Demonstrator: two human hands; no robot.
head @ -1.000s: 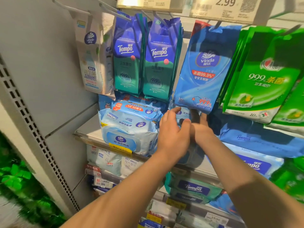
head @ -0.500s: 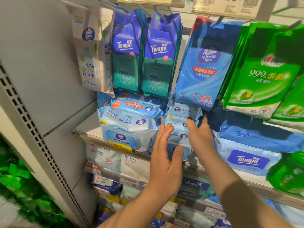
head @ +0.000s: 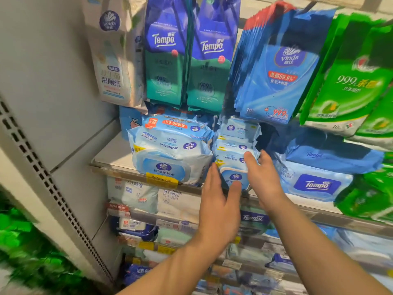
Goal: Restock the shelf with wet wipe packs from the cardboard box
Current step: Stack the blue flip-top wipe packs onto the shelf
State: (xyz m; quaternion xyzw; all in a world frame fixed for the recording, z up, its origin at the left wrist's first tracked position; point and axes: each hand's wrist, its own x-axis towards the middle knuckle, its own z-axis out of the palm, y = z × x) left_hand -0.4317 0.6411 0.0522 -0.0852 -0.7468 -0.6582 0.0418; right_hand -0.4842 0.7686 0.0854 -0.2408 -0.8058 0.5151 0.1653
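Pale-blue large wipe packs (head: 170,160) sit stacked at the shelf (head: 110,158) front. Just right, the left hand (head: 219,201), fingers straight and released, flanks the small wipe stack (head: 234,154); the right hand (head: 263,179), fingers also relaxed, seems to touch its other side. A Tempo pack (head: 314,182) lies beyond.

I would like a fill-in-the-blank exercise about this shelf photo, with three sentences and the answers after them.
1. The left hand and the right hand flank a narrow stack of light blue Vinda wet wipe packs; both hands have ____ fingers.
2. The flat dark blue pouches hanging above the shelf carry the brand name ____.
3. The glossy pouches hanging at the far right are ____ in colour.

Answers: straight; Tempo; green
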